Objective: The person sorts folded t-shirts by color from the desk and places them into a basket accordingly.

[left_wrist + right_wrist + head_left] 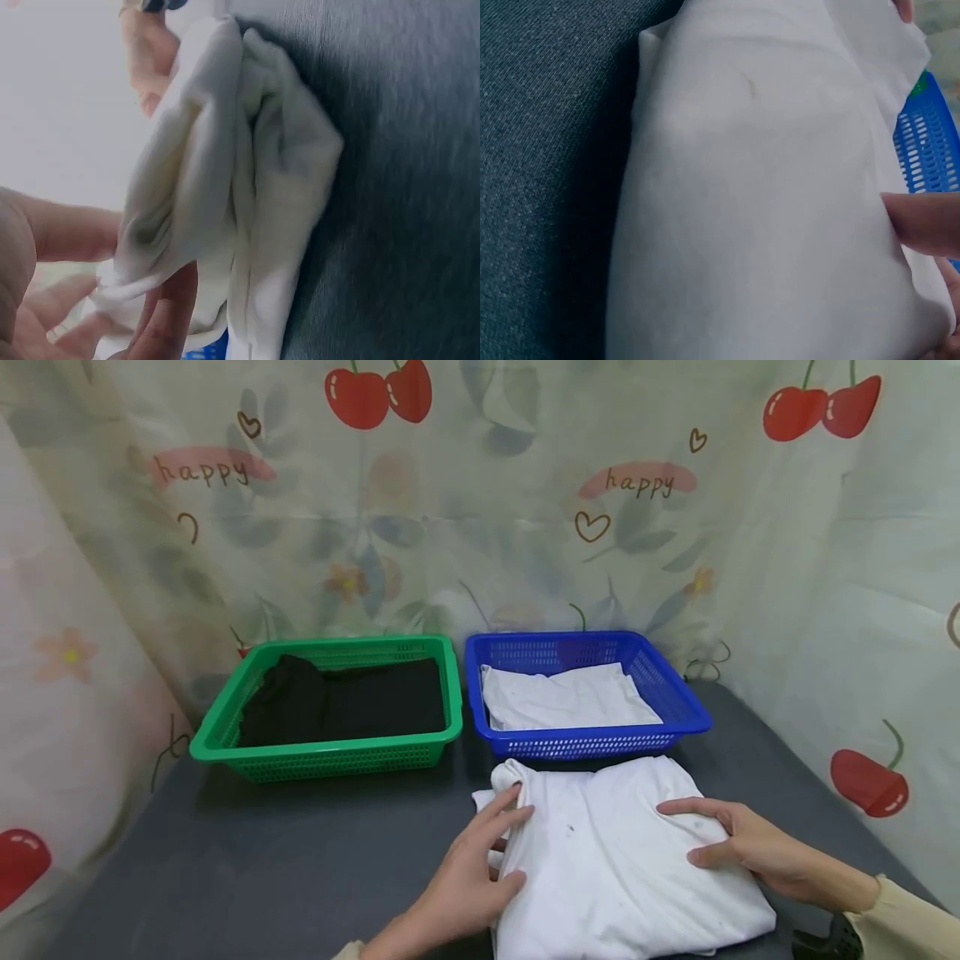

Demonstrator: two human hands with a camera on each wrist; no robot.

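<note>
A folded white garment (600,860) lies on the dark tabletop in front of the blue basket, its layers loosely stacked and a small dark spot on top. At its left edge my left hand (468,868) holds the folded layers; in the left wrist view the thumb (79,231) is on one side and fingers (169,311) reach under the fold. My right hand (757,847) grips the garment's right side, thumb and index finger spread on the cloth. The right wrist view shows its thumb (928,221) at the cloth's edge, other fingers partly hidden behind it.
A green basket (330,747) with folded black cloth (382,697) stands at the back left. Beside it, the blue basket (592,739) holds a folded white cloth (566,697). Printed curtains (480,485) enclose the dark table (300,852) at the back and sides.
</note>
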